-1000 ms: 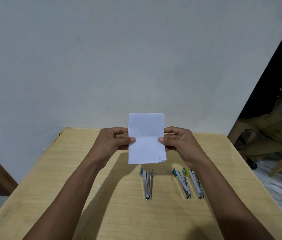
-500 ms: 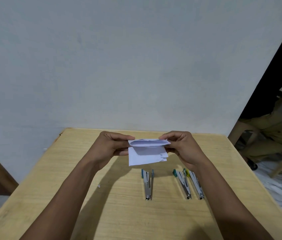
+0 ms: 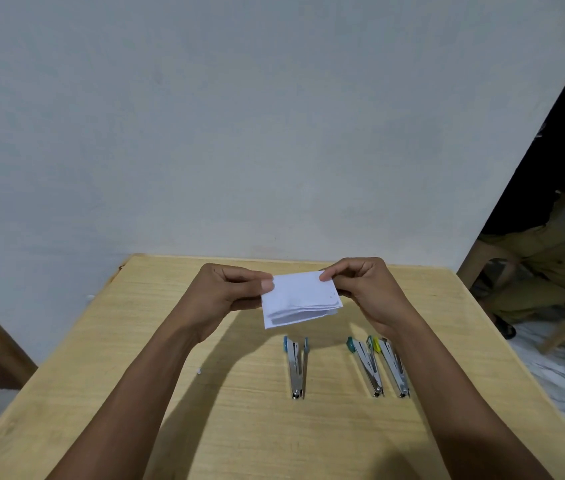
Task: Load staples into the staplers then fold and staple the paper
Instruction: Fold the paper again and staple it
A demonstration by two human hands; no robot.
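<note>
Light wooden table (image 3: 135, 341), beneath both hands. Left hand (image 3: 225, 292) and right hand (image 3: 367, 289) each pinch one side of the folded white paper sheet (image 3: 300, 299), held between them above the tabletop. Slim metal staplers lie untouched: blue-capped stapler (image 3: 296, 367) below the paper, teal-capped stapler (image 3: 366, 367) and yellow-capped stapler (image 3: 393, 368) beside the right wrist. Folding appears nearly complete; stapling remains; whether the staplers are loaded cannot be told.

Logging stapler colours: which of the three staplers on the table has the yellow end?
The rightmost stapler; the middle stapler has a teal end, the leftmost stapler blue ends.
</note>
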